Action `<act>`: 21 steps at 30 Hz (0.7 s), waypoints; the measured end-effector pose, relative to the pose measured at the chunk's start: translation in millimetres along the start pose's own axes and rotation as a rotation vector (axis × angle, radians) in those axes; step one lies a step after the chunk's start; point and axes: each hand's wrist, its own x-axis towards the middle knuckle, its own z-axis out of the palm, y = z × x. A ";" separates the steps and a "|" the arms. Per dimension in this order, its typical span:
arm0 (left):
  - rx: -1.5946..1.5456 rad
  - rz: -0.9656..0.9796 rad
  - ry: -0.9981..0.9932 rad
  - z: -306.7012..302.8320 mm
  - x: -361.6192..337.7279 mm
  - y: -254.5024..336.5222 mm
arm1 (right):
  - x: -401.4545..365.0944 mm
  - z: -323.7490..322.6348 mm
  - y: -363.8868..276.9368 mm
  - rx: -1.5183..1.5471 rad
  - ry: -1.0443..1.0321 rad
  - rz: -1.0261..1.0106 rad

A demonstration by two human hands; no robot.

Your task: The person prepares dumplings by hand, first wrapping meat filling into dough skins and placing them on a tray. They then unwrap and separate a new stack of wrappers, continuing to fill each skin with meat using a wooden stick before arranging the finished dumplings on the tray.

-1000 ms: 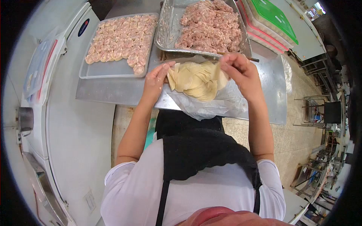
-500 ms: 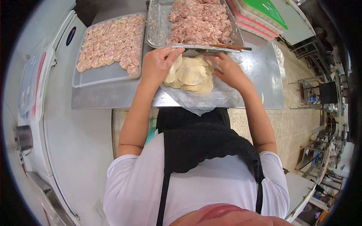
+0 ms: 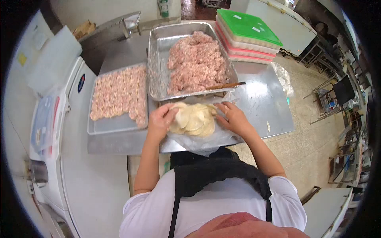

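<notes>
A pile of thin round dumpling wrappers point(image 3: 195, 122), pale yellow and overlapping, lies on a crumpled plastic sheet point(image 3: 200, 146) at the table's near edge. My left hand point(image 3: 160, 120) is closed on the pile's left edge, thumb and fingers pinching wrappers there. From the other side, my right hand point(image 3: 234, 119) grips the right edge, its thumb and fingertips against the wrappers. Just beyond both hands stands a metal tray point(image 3: 158, 51) of minced meat point(image 3: 198, 65). A brown wooden stick point(image 3: 225, 85) rests across the tray's near right corner.
Left of the metal tray, a plastic tray point(image 3: 107, 126) holds rows of filled dumplings point(image 3: 119, 93). Stacked containers with a green lid point(image 3: 250, 27) stand at the back right of the steel table point(image 3: 264, 111). A white freezer point(image 3: 91, 178) borders the left side.
The view has tilted up, showing more of the table's far side. Both hands stay at the wrapper pile; my right fingers now sit closer on its right edge.
</notes>
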 end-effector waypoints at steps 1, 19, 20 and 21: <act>0.163 0.138 0.050 3.9 0.2 2.4 | -6.5 -3.5 3.0 0.001 0.025 0.003; 0.574 0.821 -0.216 111.9 16.6 78.1 | -65.4 -9.6 79.9 0.363 0.387 0.122; 0.577 0.811 -0.230 126.8 17.9 84.6 | -67.1 -9.9 79.9 0.366 0.371 0.077; 0.553 0.809 -0.279 143.8 20.1 93.5 | -69.9 -10.3 80.9 0.370 0.355 0.030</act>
